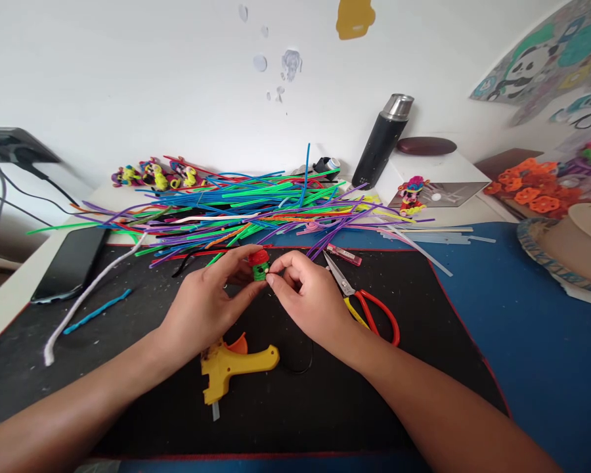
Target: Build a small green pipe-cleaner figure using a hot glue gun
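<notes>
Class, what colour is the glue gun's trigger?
The trigger is orange, on a yellow glue gun; the head view shows it.

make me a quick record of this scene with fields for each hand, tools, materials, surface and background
left grip: holding a small green figure with a red top
right grip: thumb and forefinger at the figure's right edge
tools: yellow plastic glue gun with orange trigger; steel-bladed scissors with red and yellow handles
materials: heap of long multicoloured fuzzy stems
surface: black mat with red edging
background: black cylindrical flask with silver cap
</notes>
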